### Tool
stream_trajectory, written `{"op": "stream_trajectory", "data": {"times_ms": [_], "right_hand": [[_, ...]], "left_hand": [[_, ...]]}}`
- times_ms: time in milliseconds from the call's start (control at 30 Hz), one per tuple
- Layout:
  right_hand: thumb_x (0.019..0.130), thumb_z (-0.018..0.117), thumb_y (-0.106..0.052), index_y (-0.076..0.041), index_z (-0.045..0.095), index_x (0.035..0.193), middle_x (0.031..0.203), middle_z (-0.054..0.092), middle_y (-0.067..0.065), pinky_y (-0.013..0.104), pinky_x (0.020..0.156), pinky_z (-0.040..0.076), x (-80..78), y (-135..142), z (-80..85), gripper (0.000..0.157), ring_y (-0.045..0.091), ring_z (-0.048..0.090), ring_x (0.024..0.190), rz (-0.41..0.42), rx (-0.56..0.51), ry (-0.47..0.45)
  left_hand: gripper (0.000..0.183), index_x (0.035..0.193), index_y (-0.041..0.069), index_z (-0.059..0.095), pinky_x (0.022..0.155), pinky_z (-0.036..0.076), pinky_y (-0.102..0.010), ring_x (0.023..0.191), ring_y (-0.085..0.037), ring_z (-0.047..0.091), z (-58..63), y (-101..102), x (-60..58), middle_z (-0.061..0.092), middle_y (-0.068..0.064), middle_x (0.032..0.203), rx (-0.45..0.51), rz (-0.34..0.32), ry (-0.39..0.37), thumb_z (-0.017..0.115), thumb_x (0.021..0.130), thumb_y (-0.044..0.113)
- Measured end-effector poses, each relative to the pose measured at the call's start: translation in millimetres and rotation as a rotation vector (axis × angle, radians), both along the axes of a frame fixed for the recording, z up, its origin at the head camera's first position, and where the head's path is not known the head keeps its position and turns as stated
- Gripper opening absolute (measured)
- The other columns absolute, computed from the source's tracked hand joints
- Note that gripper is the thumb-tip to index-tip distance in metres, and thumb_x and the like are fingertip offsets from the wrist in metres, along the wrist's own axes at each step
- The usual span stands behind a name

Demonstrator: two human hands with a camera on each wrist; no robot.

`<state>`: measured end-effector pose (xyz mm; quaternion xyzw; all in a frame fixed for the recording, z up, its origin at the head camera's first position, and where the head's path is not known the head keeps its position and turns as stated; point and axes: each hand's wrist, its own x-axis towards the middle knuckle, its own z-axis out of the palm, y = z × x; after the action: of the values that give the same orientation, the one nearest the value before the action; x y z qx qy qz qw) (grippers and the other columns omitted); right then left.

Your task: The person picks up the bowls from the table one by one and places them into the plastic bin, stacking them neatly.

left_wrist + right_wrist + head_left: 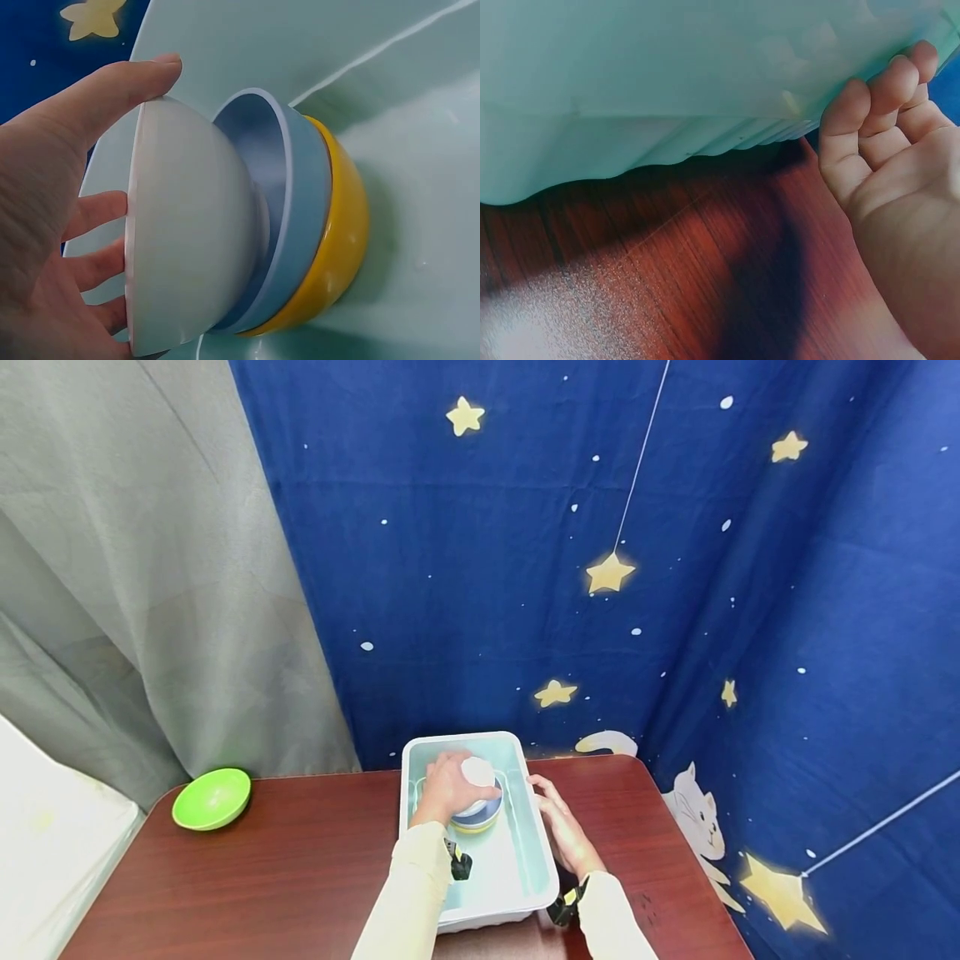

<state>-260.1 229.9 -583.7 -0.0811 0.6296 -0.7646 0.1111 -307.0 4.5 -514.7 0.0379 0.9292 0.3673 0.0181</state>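
My left hand (448, 787) holds a white bowl (187, 232) by its rim, thumb on one side and fingers along the other. The bowl is tilted, its base dipping into the mouth of a blue bowl (309, 210). That blue bowl is nested in a yellow bowl (351, 225). Both stand inside a pale green plastic basin (553, 885), toward its far half. Outside the basin's right wall is my right hand (564, 831), its slightly bent fingertips (846, 105) resting against the wall near the rim.
The basin stands on a reddish-brown wooden table (315, 860). A bright green bowl (212, 799) sits at the table's far left corner. Behind the table hang a grey curtain (187, 568) and a blue curtain (487, 568) with stars. A white surface (60, 843) lies beyond the left edge.
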Motion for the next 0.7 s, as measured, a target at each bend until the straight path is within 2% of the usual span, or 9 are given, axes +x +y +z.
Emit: {"op": "stream_trajectory", "data": {"times_ms": [367, 700], "right_hand": [[0.105, 0.05, -0.031, -0.009, 0.032, 0.147, 0.134, 0.052, 0.01, 0.034, 0.09, 0.054, 1.6, -0.2, -0.7, 0.05, 0.021, 0.062, 0.109, 0.0, -0.015, -0.012], [0.105, 0.05, -0.031, -0.01, 0.033, 0.147, 0.135, 0.052, 0.011, 0.034, 0.09, 0.055, -0.1, -0.5, -1.3, 0.049, 0.023, 0.062, 0.11, -0.01, -0.02, -0.013]], "left_hand": [[0.093, 0.141, 0.014, 0.059, 0.101, 0.05, -0.056, 0.122, -0.04, 0.049, 0.1, 1.3, 1.8, 0.055, -0.015, 0.14, 0.002, 0.0, -0.038, 0.092, 0.063, 0.054], [0.091, 0.139, 0.012, 0.059, 0.099, 0.05, -0.056, 0.117, -0.042, 0.052, -2.5, 4.5, 1.9, 0.056, -0.017, 0.139, 0.0, -0.02, -0.028, 0.092, 0.064, 0.051]]}}
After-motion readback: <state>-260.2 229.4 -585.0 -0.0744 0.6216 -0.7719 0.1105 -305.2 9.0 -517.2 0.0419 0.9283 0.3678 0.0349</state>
